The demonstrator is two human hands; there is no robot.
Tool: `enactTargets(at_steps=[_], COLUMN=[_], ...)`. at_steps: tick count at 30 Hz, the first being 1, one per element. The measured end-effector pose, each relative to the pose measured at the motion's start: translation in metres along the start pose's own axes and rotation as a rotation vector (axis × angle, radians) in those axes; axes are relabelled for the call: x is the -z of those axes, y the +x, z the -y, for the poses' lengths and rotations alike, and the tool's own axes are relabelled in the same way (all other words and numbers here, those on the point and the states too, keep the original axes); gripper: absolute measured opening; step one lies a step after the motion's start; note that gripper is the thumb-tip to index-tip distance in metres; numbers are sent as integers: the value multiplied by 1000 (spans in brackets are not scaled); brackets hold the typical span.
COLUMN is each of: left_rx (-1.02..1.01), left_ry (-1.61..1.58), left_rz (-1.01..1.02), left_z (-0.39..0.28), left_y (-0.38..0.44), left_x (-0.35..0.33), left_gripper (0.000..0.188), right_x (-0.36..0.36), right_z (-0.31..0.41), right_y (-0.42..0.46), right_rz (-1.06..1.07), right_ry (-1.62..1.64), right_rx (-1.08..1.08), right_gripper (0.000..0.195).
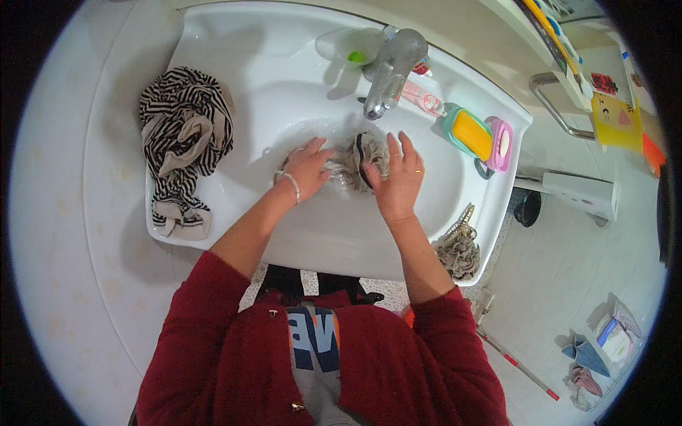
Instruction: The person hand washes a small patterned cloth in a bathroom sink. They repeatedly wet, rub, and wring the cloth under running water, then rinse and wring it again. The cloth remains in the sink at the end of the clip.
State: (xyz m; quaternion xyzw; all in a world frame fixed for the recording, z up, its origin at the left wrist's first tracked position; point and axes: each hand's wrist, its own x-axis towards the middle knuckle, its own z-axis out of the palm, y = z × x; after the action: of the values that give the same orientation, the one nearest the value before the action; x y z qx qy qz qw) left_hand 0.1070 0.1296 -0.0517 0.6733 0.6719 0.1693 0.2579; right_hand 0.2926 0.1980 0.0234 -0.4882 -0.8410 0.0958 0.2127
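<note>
A wet grey cloth with a black band (367, 152) lies bunched in the bowl of a white washbasin (330, 229), with shiny water around it. My left hand (308, 169), a pale bracelet at its wrist, rests palm down over the cloth's left part, fingers spread; whether it grips fabric underneath is hidden. On the other side my right hand (398, 181) has its fingers extended and apart, its thumb touching the cloth by the black band. Above the bowl stands a chrome faucet (394, 74), its spout pointing towards the cloth.
A black-and-white striped garment (186, 133) is heaped on the basin's left ledge. Along the right lie a toothpaste tube (423, 98), a teal soap dish (453, 133) with an orange soap bar (471, 134), and a pink soap dish (501, 154). A grey ruffled scrunchie (459, 255) sits at the front right corner.
</note>
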Motion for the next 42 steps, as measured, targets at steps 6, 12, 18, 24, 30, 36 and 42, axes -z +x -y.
enactTargets(at_steps=[6,12,18,24,30,36,42], left_rx=[88,186,408,420,600,-76,226], left_ry=[81,-47,-1357,-1794,-1563,-175,-895], left_rz=[477,656,68,-323,-243,6,275], left_z=[-31,-25,0,-10,11,20,-41], left_y=[8,-8,-56,-77,-90,-85,-42], left_x=[-19,22,65,94,93,36,50], left_gripper=[64,37,18,12,12,18,64], right_x=[-72,-15,-15,-8,8,29,49], right_z=[-62,-14,-79,-61,-39,2,40], right_y=[-56,-21,-36,-46,-53,-41,-32], right_rz=[249,387,295,-77,-3,201,444], right_ry=[650,1719,1062,1419,2090,2270,2327], right_rx=[-614,-1174,-1218,-1154,-1148,-1251,-1134], right_gripper=[56,44,47,37,48,55,61])
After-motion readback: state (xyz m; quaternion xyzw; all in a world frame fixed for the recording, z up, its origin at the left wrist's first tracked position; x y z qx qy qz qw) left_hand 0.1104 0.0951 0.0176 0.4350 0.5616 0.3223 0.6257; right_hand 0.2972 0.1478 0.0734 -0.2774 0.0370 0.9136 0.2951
